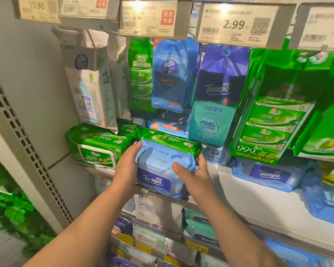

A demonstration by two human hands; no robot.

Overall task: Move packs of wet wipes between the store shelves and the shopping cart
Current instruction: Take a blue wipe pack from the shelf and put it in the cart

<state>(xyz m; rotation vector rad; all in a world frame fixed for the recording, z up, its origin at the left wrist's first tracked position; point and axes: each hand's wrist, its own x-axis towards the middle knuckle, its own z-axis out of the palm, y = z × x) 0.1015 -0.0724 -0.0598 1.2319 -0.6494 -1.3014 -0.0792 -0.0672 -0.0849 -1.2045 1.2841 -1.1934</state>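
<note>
Both hands on the blue Tempo pack (156, 170)

Left hand (128, 166) and right hand (195, 174) clamp its ends with curled fingers, steadying it at the shelf's front edge (239, 214).

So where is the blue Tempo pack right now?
The blue Tempo pack is mid-picture at the shelf edge, held between the left hand and right hand, just below a green 999 pack.

Light-blue Tempo wipes pack (155, 171) — label up (lid forward) — at shelf edge.
</note>
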